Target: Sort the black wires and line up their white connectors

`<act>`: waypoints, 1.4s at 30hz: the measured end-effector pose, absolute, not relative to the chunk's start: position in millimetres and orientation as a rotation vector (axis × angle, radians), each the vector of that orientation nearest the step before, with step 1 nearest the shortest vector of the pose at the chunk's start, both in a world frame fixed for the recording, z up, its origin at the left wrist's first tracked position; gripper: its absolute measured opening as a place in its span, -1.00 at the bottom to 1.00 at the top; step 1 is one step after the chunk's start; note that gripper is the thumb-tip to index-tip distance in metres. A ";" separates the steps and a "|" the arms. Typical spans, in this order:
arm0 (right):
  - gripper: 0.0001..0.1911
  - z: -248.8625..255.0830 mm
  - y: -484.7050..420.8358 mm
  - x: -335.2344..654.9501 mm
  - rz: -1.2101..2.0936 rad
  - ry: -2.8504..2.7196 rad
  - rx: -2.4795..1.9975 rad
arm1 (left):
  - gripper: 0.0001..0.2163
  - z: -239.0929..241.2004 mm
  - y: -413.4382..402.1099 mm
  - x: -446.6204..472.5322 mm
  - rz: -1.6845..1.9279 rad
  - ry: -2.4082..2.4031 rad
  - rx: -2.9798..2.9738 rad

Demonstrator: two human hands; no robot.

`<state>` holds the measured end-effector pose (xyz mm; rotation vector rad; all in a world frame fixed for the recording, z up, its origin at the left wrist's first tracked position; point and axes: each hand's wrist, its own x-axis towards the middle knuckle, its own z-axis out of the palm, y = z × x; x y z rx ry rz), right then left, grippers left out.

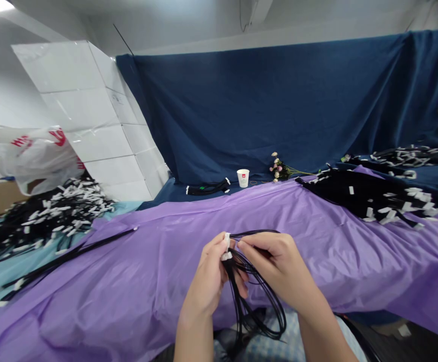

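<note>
My left hand (213, 269) is closed around a looped bundle of thin black cords (271, 301), in front of my body. At its thumb and fingertips sit white tags (227, 241) on the ends of the cords. My right hand (279, 261) is just right of the tags, with thumb and forefinger pinched on one black cord near the top of the bundle. The loops hang below both hands, over a checked cloth on my lap. Some fingers of my left hand are hidden behind the cords.
Purple sheeting (158, 281) covers the table. Heaps of white-tagged black cords lie at left (68, 206) and right (369, 193). A few cords (79, 251) stretch along the left. Behind stand a paper cup (243, 178), flowers (279, 168), stacked white boxes (101, 136) and a blue curtain (264, 110).
</note>
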<state>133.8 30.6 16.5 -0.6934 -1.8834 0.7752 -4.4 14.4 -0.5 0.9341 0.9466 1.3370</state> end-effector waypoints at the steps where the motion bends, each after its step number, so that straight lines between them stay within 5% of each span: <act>1: -0.61 16.4 31.0 133.7 0.779 -1.885 -0.695 | -0.82 -0.3 14.6 -3.9 1.347 0.950 0.917; 5: -0.66 10.1 36.5 133.7 0.750 -1.866 -0.743 | -0.82 0.7 17.5 -4.7 1.339 0.926 0.908; 9: -0.92 -0.5 46.5 137.8 0.538 -1.777 -0.853 | -0.82 -0.2 23.6 -10.4 1.387 0.950 0.847; 13: -0.69 -4.8 52.5 145.2 0.287 -1.772 -0.830 | -0.79 -2.1 29.1 -17.0 1.485 0.991 0.758; 16: -0.81 -4.0 51.3 147.1 0.162 -1.769 -0.857 | -0.77 -2.2 31.6 -18.1 1.557 0.958 0.726; 23: -0.82 -1.6 44.0 137.8 0.604 -2.099 -0.869 | -0.75 -1.1 32.1 -12.9 1.636 0.905 0.701; 34: -0.96 -11.0 54.1 123.7 0.624 -2.081 -0.793 | -0.80 -1.5 30.9 -3.6 1.666 0.854 0.613; 42: -0.86 -15.0 52.9 120.6 0.762 -1.945 -0.725 | -0.78 -6.1 32.1 -3.4 1.661 0.813 0.630</act>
